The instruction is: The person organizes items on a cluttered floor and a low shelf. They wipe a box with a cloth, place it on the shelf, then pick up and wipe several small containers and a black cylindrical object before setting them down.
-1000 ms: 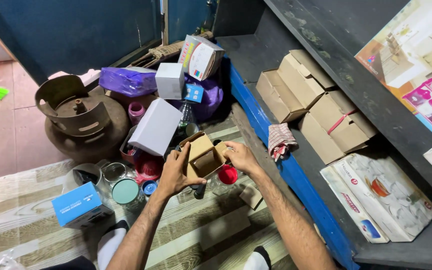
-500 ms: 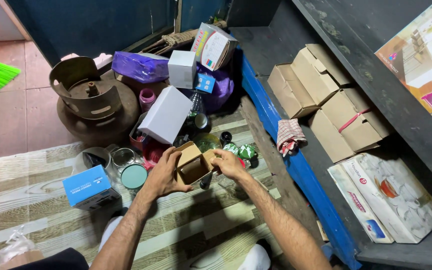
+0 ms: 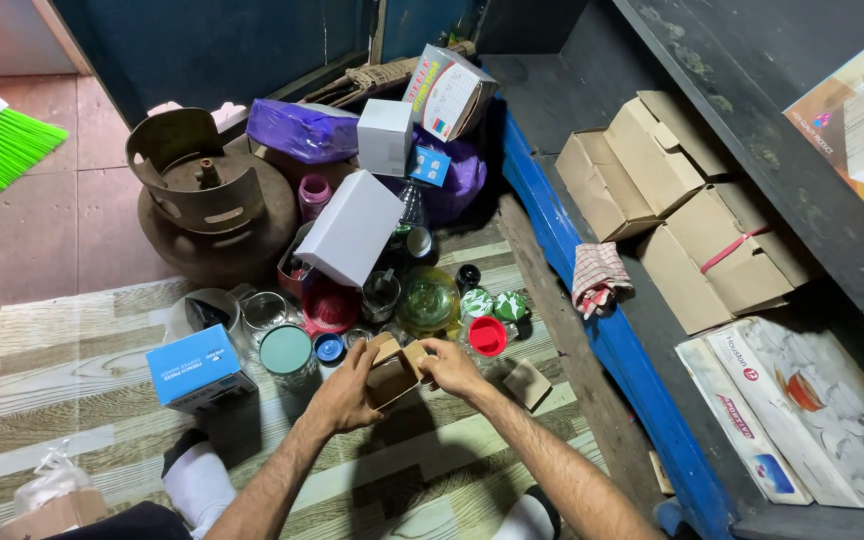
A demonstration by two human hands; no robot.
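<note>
We see a striped mat (image 3: 42,380) over tile floor (image 3: 52,220). Dark blue wall (image 3: 212,50) behind; dark shelves (image 3: 752,90) with blue edge (image 3: 592,330) on the right.

Matt brown cardboard box (image 3: 393,377), rusty rough metal gas cylinder (image 3: 214,207), glossy purple plastic bag (image 3: 302,130).

Striped floor mat and dark shelf, both crowded with boxes and kitchen clutter.

The green-and-cream striped floor mat (image 3: 72,385) carries a rusty round gas cylinder (image 3: 214,205) at its far edge. Just right of the cylinder leans a plain white cardboard box (image 3: 350,228); in front of it stand clear glass jars (image 3: 264,310), a teal round lid (image 3: 285,349) and a blue printed carton (image 3: 198,367). Further right lies a red plastic cup (image 3: 488,335). Well right of the cylinder, the dark shelf (image 3: 552,100) holds brown cardboard boxes (image 3: 672,200) and a checked cloth (image 3: 599,277).
</note>
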